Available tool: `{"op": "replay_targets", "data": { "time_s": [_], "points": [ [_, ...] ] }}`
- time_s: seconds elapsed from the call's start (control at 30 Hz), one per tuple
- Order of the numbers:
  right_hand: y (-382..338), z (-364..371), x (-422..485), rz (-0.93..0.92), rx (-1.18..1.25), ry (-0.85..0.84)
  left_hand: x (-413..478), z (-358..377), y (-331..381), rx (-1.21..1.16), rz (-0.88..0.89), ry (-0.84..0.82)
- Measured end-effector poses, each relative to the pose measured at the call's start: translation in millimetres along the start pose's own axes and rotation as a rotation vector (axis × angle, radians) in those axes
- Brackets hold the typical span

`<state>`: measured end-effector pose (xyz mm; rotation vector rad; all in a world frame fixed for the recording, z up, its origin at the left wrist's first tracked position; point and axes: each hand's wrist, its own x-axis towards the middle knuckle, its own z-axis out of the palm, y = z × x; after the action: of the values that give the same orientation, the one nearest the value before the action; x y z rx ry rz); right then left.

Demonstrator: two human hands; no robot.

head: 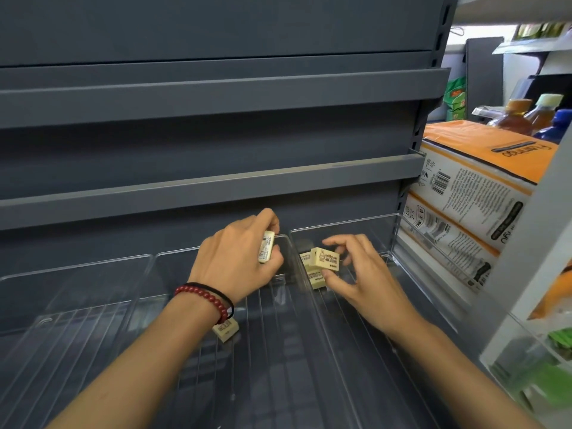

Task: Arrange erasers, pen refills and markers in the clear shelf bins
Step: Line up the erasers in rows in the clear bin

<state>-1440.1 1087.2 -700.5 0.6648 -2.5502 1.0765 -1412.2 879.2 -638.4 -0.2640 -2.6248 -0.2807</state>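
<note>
While both bare arms reach into the dark grey metal shelving unit [216, 97], each hand works with small cream-coloured rectangular erasers. The left hand [238, 258], whose wrist carries a dark red beaded bracelet [202, 297] and a thin black band, has its grip pinched on one cream eraser with a barcode label [266, 246], held upright between thumb and fingers above the far end of the middle clear plastic shelf bin [173, 258]. Another cream eraser [225, 329] lies loose on the ribbed floor of that same bin, just under the left wrist. The right hand [365, 280] reaches into the right clear plastic shelf bin [340, 224]; its thumb and fingertips are closed lightly on a cream printed eraser [325, 259], while the other fingers are spread. That eraser sits on top of a small cluster of like erasers [315, 278] at the bin's far left corner, touching one another. A third clear bin [77, 267] stands at the left, beside the middle one. To the right of the shelving, orange and white printed packs [476, 168] are stacked, with capped drink bottles [526, 116] behind them.
</note>
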Motion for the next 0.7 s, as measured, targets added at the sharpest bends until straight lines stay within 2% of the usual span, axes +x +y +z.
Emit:
{"op": "replay_targets", "data": {
  "time_s": [0.1,0.27,0.4,0.53,0.7],
  "points": [
    [3,-1,1,-0.008,-0.022,0.010,1,-6,-5,0.021,-0.003,0.007],
    [5,-2,2,-0.010,-0.046,-0.032,0,-15,-21,0.135,-0.052,-0.127],
    [3,2,0,0.000,-0.058,-0.048,0,-23,-33,0.175,-0.138,-0.352],
    [5,6,-3,0.062,-0.143,0.015,-2,-29,-29,0.209,-0.159,-0.622],
    [1,10,-4,0.018,-0.219,0.051,-7,-24,-27,0.247,-0.156,-0.805]
  ]
}}
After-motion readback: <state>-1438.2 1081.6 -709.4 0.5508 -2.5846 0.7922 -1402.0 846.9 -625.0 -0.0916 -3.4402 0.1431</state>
